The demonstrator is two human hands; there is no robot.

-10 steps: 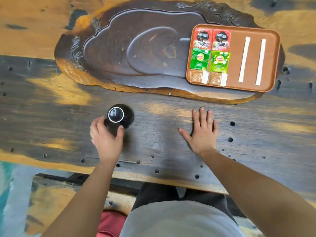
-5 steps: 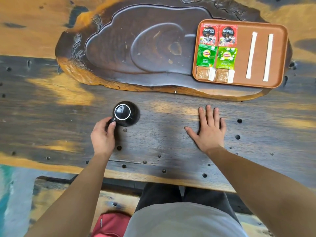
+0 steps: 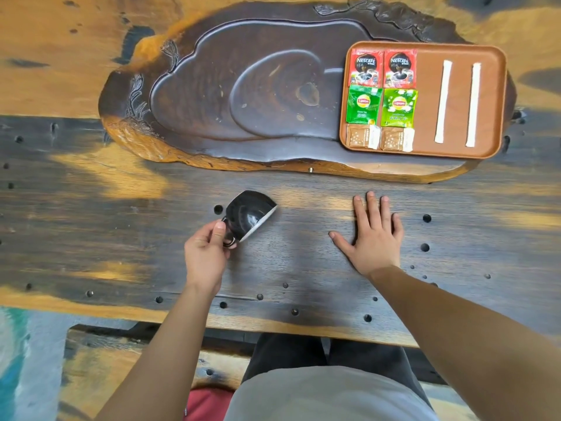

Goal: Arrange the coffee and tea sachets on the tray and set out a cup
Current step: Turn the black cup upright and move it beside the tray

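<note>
My left hand (image 3: 206,253) grips the handle of a black cup (image 3: 249,214) and holds it tilted on its side, its white rim facing lower right. My right hand (image 3: 372,235) lies flat on the table with fingers spread and holds nothing. At the upper right a brown tray (image 3: 498,101) rests on the carved board. On the tray lie two red coffee sachets (image 3: 382,69), two green tea sachets (image 3: 382,107), two small brown sachets (image 3: 379,138) and two white stick sachets (image 3: 457,101).
A large dark carved wooden tea board (image 3: 243,95) fills the far middle of the wooden table (image 3: 91,208), which has several small holes. The table's near edge runs just in front of my lap. A red bag (image 3: 206,402) shows below.
The cup stood upside down on the table; my left hand took its handle, lifted it and tipped it onto its side. My right hand stayed flat.
</note>
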